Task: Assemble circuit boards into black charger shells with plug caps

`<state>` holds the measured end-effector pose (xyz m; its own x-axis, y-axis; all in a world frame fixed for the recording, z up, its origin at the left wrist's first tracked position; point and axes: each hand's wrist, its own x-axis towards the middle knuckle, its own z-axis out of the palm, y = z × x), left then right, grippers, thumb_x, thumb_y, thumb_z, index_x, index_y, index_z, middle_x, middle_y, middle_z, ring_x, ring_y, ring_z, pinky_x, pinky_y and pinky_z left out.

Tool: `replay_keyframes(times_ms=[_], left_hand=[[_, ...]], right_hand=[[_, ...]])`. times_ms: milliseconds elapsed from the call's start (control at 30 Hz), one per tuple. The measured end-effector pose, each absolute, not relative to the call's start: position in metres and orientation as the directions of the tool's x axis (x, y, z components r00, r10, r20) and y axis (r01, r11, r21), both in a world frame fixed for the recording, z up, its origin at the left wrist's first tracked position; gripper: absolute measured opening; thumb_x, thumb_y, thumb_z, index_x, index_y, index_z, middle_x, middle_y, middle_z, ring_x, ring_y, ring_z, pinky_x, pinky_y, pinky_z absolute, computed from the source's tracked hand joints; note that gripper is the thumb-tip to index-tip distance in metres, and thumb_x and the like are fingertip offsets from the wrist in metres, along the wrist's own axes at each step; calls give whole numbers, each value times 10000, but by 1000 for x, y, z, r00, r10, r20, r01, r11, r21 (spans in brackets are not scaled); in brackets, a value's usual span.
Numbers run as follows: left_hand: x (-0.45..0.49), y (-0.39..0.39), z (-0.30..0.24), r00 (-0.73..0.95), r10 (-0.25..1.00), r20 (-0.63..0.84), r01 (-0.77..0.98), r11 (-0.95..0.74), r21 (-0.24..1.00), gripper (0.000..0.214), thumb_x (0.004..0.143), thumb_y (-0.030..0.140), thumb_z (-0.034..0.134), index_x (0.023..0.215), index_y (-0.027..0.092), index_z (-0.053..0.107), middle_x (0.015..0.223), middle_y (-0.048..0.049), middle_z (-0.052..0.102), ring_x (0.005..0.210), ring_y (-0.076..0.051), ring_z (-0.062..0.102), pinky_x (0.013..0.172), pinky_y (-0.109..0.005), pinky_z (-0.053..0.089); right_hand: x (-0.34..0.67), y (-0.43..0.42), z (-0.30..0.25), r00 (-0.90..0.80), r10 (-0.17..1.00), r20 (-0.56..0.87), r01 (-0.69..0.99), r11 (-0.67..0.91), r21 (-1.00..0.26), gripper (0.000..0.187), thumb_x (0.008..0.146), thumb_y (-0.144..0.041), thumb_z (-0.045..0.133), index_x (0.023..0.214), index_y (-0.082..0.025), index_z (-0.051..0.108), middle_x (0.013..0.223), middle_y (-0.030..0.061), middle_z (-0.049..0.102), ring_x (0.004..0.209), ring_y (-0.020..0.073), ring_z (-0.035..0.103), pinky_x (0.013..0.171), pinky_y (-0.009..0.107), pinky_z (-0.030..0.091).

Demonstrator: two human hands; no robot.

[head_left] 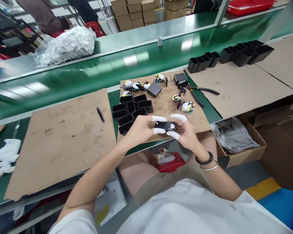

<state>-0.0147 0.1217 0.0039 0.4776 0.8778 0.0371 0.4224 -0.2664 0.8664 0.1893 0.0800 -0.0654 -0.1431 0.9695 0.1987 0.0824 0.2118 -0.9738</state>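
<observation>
Between my two hands is a black plastic charger housing (165, 125) with something white showing at its opening. My left hand (144, 127) pinches its left end with thumb and finger, and my right hand (184, 129) grips the right end. White covers sit on the gripping fingertips. Beside my left hand several empty black housings (130, 107) stand grouped on the cardboard. Beyond my hands lie small circuit boards (187, 107) with white and yellow parts. A closed dark grey housing (154, 89) and another dark housing (180, 80) lie farther back.
Black-handled pliers (205, 90) lie at the right, near rows of black housings (244, 55). A black pen (100, 115) and a white glove (5, 157) are at the left. Behind runs a green conveyor belt (107, 68) carrying a small white piece (160, 41). Plastic-wrapped goods (68, 45) sit beyond.
</observation>
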Motion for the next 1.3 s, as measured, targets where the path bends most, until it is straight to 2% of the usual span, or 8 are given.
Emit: replay_keyframes(times_ms=[133, 333, 533, 833, 1000, 1100, 1200, 1300], left_hand=[[-6, 117, -5, 377, 925, 52, 301, -175, 937, 428, 764, 345, 846, 1152, 168, 811, 1182, -92, 817, 1140, -323, 764, 1051, -429, 601], [-9, 116, -5, 554, 830, 70, 379, -326, 866, 491, 924, 404, 711, 1380, 224, 683, 1430, -98, 703, 1335, -309, 669, 1143, -456, 539], [-2, 114, -20, 543, 794, 274, 277, -477, 834, 244, 980, 396, 650, 1143, 243, 748, 1353, -88, 751, 1485, -293, 540, 1324, -560, 264], [-1, 117, -32, 528, 839, 130, 283, -319, 905, 383, 926, 563, 689, 1152, 266, 772, 1521, -112, 625, 1522, -315, 490, 1293, -552, 322], [0, 114, -25, 545, 825, 149, 374, -398, 837, 328, 947, 513, 676, 1153, 276, 773, 1398, -108, 718, 1537, -317, 468, 1322, -601, 209], [1, 113, -24, 553, 817, 163, 412, -438, 799, 356, 977, 518, 626, 1217, 285, 748, 1474, -98, 662, 1596, -320, 359, 1323, -636, 149], [0, 108, -25, 569, 805, 167, 429, -464, 776, 450, 1013, 531, 549, 1383, 299, 658, 1629, -96, 498, 1641, -315, 239, 1327, -629, 123], [0, 101, -31, 592, 782, 194, 478, -534, 697, 580, 1062, 457, 453, 1618, 310, 378, 1694, -120, 397, 1653, -304, 196, 1333, -613, 7]], right_hand=[[188, 82, -68, -151, 964, 219, 41, 227, -973, 584, 856, -336, 778, 1358, -250, 492, 1321, 116, 740, 1240, 258, 725, 1091, 440, 589], [186, 83, -69, -146, 971, 189, -15, 189, -982, 633, 846, -322, 794, 1376, -251, 455, 1338, 121, 740, 1255, 261, 722, 1105, 455, 583], [186, 85, -67, -166, 973, 159, -80, 148, -986, 646, 827, -302, 803, 1371, -264, 456, 1307, 85, 757, 1217, 257, 741, 1077, 444, 603], [190, 87, -62, -221, 965, 144, -131, 117, -984, 668, 820, -248, 788, 1399, -274, 454, 1276, 73, 770, 1230, 268, 739, 1042, 452, 631], [191, 89, -65, -209, 960, 188, -54, 180, -982, 654, 836, -269, 788, 1395, -267, 449, 1202, 89, 790, 1137, 285, 776, 986, 454, 652], [190, 88, -71, -186, 960, 208, -45, 203, -978, 620, 843, -361, 802, 1338, -267, 441, 1183, 94, 786, 1106, 279, 782, 982, 453, 647], [192, 86, -78, -151, 958, 242, -11, 243, -970, 545, 862, -396, 784, 1289, -264, 473, 1247, 109, 760, 1158, 273, 760, 1019, 452, 624], [196, 85, -79, -211, 905, 369, 107, 397, -912, 286, 925, -315, 697, 1192, -254, 615, 1242, 83, 765, 1136, 246, 754, 1007, 408, 618]])
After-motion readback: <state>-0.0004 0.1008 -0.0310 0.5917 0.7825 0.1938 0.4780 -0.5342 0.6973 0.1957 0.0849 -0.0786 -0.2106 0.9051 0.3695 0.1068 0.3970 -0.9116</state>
